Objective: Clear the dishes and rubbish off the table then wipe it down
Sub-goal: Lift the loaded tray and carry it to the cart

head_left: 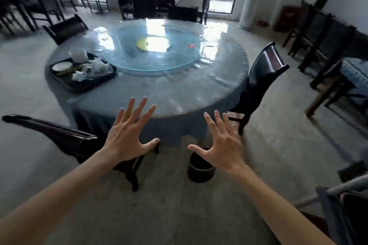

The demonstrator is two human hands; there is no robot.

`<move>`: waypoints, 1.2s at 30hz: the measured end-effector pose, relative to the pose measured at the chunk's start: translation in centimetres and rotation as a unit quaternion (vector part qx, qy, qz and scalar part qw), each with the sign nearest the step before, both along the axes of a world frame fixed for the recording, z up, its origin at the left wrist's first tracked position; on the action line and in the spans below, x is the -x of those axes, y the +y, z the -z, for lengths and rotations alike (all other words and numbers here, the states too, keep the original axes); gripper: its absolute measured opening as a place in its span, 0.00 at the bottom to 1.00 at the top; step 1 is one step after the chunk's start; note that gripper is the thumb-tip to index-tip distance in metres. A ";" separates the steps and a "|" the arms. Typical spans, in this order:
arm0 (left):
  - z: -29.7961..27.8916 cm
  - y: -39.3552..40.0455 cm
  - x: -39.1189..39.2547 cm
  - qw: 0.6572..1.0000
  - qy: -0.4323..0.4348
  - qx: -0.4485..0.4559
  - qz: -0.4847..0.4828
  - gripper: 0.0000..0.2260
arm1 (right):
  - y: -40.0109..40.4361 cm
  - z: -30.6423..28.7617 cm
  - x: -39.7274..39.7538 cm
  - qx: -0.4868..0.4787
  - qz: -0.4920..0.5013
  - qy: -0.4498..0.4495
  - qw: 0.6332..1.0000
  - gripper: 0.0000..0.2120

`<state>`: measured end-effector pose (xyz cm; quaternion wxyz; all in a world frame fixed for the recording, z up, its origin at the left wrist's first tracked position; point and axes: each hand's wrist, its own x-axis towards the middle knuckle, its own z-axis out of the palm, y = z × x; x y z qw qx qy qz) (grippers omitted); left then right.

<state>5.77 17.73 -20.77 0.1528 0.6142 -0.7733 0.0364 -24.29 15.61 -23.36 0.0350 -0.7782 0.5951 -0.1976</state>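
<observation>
1. Left hand and right hand are both spread wide, empty, held short of the worktop; step closer.
2. The black tray, piled with a plate and crumpled rubbish, sits at the left edge; grip 2 opposite rims, lift level.

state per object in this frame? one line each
Left hand: open, fingers spread, holding nothing.
Right hand: open, fingers spread, holding nothing.
Black rectangular tray: on the table's left edge, loaded with a white dish and crumpled rubbish.
Round blue-clothed table: not yet cleared, tray on it.
Round glass turntable: centred on table, small red scrap on it.
Black bin: upright on floor, near table.
</observation>
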 end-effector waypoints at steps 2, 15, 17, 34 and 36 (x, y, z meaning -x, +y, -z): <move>0.5 -0.7 -5.0 0.999 0.014 -0.018 -0.046 0.46 | -1.8 1.0 -4.6 -0.022 -0.021 -0.004 1.000 0.53; 3.2 -9.1 -29.7 0.962 0.075 -0.069 -0.253 0.41 | -18.9 4.5 -31.7 -0.091 -0.164 -0.022 0.982 0.50; 3.3 -10.2 -33.7 0.957 0.074 -0.079 -0.269 0.41 | -20.7 4.4 -36.3 -0.105 -0.172 -0.030 0.979 0.49; 8.2 -23.3 -77.5 0.946 0.171 -0.165 -0.219 0.37 | -29.5 10.6 -72.2 -0.296 0.029 -0.204 0.933 0.40; 8.3 -27.2 -79.7 0.950 0.189 -0.171 -0.181 0.34 | -30.2 10.2 -74.0 -0.294 0.076 -0.243 0.921 0.36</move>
